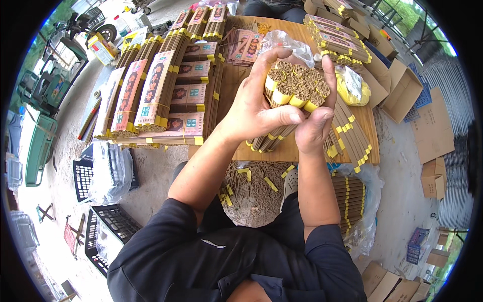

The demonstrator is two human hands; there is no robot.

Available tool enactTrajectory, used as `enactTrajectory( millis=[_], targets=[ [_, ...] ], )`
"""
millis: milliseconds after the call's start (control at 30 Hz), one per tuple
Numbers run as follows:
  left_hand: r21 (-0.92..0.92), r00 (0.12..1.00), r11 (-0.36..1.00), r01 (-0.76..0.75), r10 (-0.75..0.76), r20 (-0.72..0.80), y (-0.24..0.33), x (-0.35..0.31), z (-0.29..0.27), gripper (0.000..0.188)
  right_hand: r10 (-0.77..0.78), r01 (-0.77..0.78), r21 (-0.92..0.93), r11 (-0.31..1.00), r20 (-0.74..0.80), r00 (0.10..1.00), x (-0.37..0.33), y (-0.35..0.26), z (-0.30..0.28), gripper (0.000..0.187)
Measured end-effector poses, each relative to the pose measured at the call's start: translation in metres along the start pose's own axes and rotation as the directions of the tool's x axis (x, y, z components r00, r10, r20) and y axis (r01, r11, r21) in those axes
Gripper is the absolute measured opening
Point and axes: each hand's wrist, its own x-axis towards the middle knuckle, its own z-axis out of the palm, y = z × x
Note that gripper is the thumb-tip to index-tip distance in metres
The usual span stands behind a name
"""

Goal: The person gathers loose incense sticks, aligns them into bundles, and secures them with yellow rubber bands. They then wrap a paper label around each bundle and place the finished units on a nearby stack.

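Note:
Both my hands are curved round a thick bundle of brown incense sticks (302, 83), stood on end, with yellow paper bands near its top. My left hand (256, 105) wraps the left side, thumb across the front and fingers reaching over the far side. On the right side, my right hand (316, 128) presses with its thumb in front and fingers up along the edge. Beneath my hands, more banded incense sticks (266, 142) show on the wooden table (221, 83). Loose yellow-banded incense sticks (349, 132) lie just right of my right wrist.
Labelled incense packs (156, 93) are stacked at the left, with more packs (337, 38) at the far right. Printed labels (245, 46) and a clear plastic bag (287, 43) lie beyond my hands. Black crates (113, 224) stand on the floor left; cardboard boxes (400, 90) stand right.

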Motion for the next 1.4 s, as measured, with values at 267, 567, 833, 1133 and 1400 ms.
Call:
enactTrajectory(
  millis=[267,567,833,1133,1400],
  targets=[
    [0.12,0.985,0.992,0.032,-0.052,0.167,-0.017,-0.017,-0.022,0.086,-0.009,0.013,-0.051,0.999,0.087,0.996,-0.018,0.016,-0.013,0.091],
    [0.024,0.996,0.997,0.074,-0.075,0.053,-0.008,-0.015,-0.008,0.09,0.034,-0.035,0.021,0.999,0.022,0.999,-0.011,0.003,-0.008,0.084],
    [0.184,0.922,0.948,0.259,-0.299,0.245,-0.061,-0.07,-0.033,0.114,0.247,-0.271,0.124,0.955,0.179,0.952,-0.052,0.046,-0.03,0.107],
    [0.075,0.849,0.864,0.498,-0.503,0.164,-0.061,-0.085,-0.014,0.097,0.433,-0.441,-0.035,0.897,-0.141,0.89,-0.043,0.048,-0.011,0.08],
    [-0.455,0.584,0.476,0.752,-0.802,0.125,-0.057,-0.119,0.011,0.093,0.895,-0.87,0.212,0.445,-0.083,0.438,-0.076,0.073,-0.025,0.049]
  ],
)
